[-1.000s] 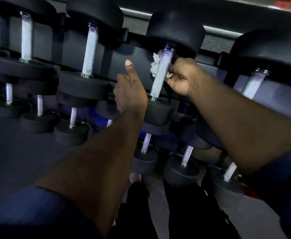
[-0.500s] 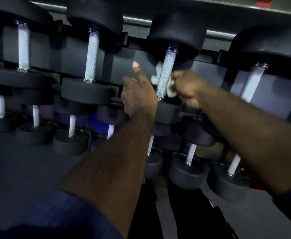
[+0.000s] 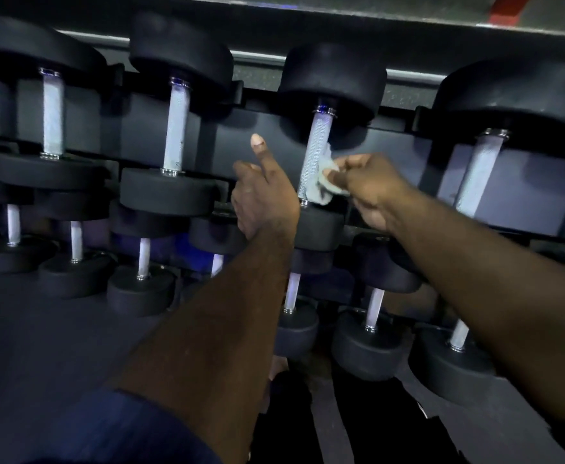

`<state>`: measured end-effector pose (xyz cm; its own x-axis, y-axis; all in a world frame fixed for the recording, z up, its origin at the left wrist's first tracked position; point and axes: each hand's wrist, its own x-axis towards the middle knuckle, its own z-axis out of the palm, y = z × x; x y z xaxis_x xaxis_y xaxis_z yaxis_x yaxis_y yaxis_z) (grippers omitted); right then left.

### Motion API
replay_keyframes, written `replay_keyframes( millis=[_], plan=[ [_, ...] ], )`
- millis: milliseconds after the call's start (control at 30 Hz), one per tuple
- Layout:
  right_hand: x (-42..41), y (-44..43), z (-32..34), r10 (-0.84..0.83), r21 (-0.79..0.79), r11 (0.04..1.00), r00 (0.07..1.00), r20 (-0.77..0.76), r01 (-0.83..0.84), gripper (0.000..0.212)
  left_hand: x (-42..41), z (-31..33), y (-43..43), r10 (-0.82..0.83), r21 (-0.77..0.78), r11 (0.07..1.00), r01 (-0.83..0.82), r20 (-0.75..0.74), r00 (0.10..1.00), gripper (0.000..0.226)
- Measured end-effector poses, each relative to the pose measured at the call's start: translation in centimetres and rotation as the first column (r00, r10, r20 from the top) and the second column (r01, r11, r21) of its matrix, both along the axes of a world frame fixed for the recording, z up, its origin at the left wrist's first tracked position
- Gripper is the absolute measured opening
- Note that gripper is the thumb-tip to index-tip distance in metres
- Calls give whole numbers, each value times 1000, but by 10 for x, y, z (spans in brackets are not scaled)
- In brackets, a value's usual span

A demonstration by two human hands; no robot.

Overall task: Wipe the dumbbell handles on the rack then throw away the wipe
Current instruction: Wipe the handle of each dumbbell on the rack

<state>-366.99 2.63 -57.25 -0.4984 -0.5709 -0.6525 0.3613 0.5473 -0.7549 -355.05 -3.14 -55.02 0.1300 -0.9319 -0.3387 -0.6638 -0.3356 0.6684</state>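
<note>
In the head view my right hand [image 3: 371,189] pinches the crumpled wipe [image 3: 324,184] between thumb and fingertips, pressed to the right side of the dumbbell handle [image 3: 316,145] near its lower end. The bar lies just left of those fingers, its long axis running up and away. My left hand [image 3: 264,199] sits just left of it, thumb raised, fingers curled out of sight, so I cannot tell their grip; no writing is legible.

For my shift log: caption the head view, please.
Right hand pinches a wipe against a top-row dumbbell handle; left hand is raised beside it.
</note>
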Motion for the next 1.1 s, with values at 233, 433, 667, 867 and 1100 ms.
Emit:
replay_keyframes(
  millis=[233, 433, 667, 867, 1100],
  plan=[
    [4, -12, 3, 3, -53, 999, 997, 78, 1, 15, 2, 4, 1, -6, 4, 1000, 6, -3, 1000, 70],
    [-24, -7, -1, -141, -95, 986, 989, -31, 138, 34, 0, 6, 4, -10, 13, 1000, 9, 3, 1000, 70],
    [13, 8, 3, 55, -38, 998, 982, 182, -48, 19, 0, 4, 3, 0, 8, 1000, 0, 2, 1000, 70],
    [-28, -22, 11, 90, -60, 995, 991, 100, -84, 13, 0, 3, 2, 1, 24, 1000, -1, 8, 1000, 68],
    [2, 9, 2, 372, 16, 928, 928, 15, -373, 32, 1, 6, 1, -11, 42, 999, 11, 5, 1000, 67]
  ],
)
